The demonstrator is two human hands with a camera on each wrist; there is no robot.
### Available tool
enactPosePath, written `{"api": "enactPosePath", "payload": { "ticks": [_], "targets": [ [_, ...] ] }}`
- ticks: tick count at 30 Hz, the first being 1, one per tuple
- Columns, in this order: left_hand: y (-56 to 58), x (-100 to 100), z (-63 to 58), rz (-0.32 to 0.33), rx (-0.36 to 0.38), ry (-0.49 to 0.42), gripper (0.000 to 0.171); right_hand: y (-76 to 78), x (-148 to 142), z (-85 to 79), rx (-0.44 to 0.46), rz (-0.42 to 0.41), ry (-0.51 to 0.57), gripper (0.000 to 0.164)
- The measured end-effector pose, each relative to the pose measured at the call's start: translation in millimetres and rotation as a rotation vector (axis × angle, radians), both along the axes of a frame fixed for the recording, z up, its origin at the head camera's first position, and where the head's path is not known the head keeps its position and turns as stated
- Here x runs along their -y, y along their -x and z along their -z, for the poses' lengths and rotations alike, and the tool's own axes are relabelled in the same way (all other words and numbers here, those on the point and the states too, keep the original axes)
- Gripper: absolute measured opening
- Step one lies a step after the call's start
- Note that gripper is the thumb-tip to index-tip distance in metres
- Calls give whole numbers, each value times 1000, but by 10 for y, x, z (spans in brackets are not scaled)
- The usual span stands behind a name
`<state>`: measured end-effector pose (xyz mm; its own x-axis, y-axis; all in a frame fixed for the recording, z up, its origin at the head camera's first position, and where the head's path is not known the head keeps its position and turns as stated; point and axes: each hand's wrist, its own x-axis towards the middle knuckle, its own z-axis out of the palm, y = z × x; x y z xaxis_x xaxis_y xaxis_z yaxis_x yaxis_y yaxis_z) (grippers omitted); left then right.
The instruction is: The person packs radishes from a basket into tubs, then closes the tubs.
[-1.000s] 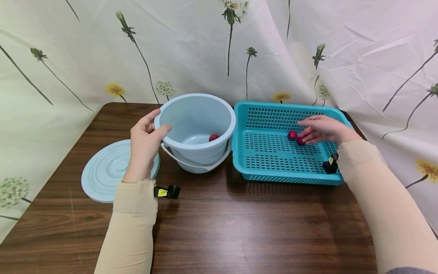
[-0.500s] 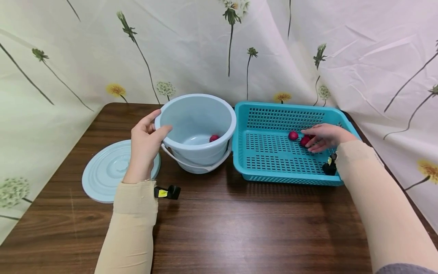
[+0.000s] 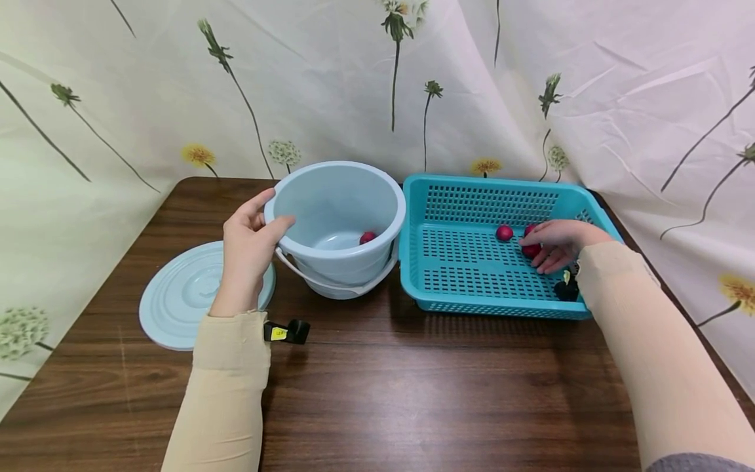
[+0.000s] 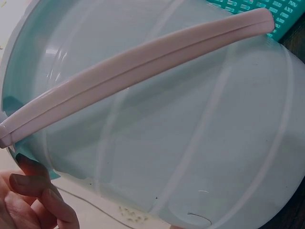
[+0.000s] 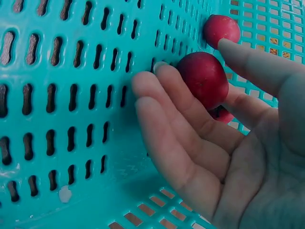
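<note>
My left hand [image 3: 244, 242] holds the rim of a light blue bucket [image 3: 336, 267], thumb inside and fingers outside. The bucket's pale handle [image 4: 143, 67] hangs down its front. One small round red fruit [image 3: 367, 237] lies in the bucket. My right hand [image 3: 557, 245] is inside a turquoise plastic basket [image 3: 472, 305], with its fingers loosely bent. In the right wrist view a dark red round fruit [image 5: 204, 80] sits right at those fingers, the thumb standing apart from it. Two more red fruits show close by, one a brighter red fruit [image 5: 221, 31], the other partly hidden.
A round light blue lid [image 3: 177, 295] lies on the brown wooden table [image 3: 413, 393], left of the bucket and partly behind the left arm. The basket stands directly right of the bucket. A white flowered curtain [image 3: 354, 78] hangs behind the table.
My right hand has moved down and toward the basket's front, and two red fruits beside it now sit farther right. The left hand stays on the bucket's rim.
</note>
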<state>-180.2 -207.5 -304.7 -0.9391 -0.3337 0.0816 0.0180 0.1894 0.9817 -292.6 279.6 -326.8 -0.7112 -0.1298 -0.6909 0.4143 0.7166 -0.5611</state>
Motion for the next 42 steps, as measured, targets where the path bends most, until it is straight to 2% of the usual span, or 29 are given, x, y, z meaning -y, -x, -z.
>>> {"api": "enactPosePath", "payload": {
  "ticks": [3,6,19,33,42],
  "targets": [
    [-5,7,-3,0,1,2,58,-2,2,-10,-6,-21,-2,48],
    [-13,9,-6,2,7,4,58,-13,3,-25,-11,-41,-2,46],
    [-18,-20,-29,1,-3,2,58,-5,-10,-77,-43,-101,74,52],
    [-20,-5,-22,3,-6,10,58,-20,55,-228,-98,-51,182,57],
    [-16,-5,-26,7,2,12,58,-16,46,-296,-102,-6,277,53]
  ]
}}
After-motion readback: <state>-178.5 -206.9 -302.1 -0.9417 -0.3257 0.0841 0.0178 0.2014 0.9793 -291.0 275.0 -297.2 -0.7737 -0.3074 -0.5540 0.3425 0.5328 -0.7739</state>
